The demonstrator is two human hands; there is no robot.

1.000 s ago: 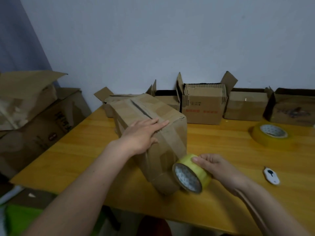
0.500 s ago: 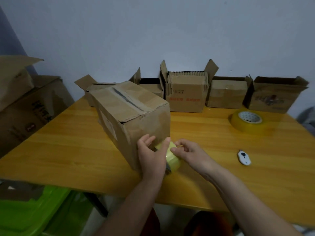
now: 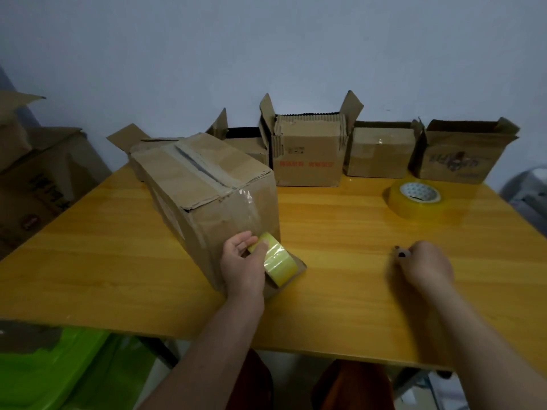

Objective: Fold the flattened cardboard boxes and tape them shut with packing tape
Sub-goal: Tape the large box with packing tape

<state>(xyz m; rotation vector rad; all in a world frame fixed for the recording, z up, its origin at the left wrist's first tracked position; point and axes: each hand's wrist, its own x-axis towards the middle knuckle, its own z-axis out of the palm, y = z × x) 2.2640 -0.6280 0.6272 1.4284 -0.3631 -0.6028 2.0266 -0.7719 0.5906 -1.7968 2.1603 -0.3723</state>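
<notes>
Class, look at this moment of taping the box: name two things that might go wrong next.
1. The left hand alone holds the tape roll against the box; the strip may slacken or wrinkle.
2. The right hand is closing over the cutter, mostly hidden beneath it; a careless grab might nick a finger.

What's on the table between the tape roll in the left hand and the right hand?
Only bare tabletop shows between the tape roll and the right hand, in the head view.

Left hand (image 3: 243,269) around tape roll (image 3: 276,262) against cardboard box (image 3: 204,199); right hand (image 3: 426,266) over small cutter (image 3: 401,254).
</notes>
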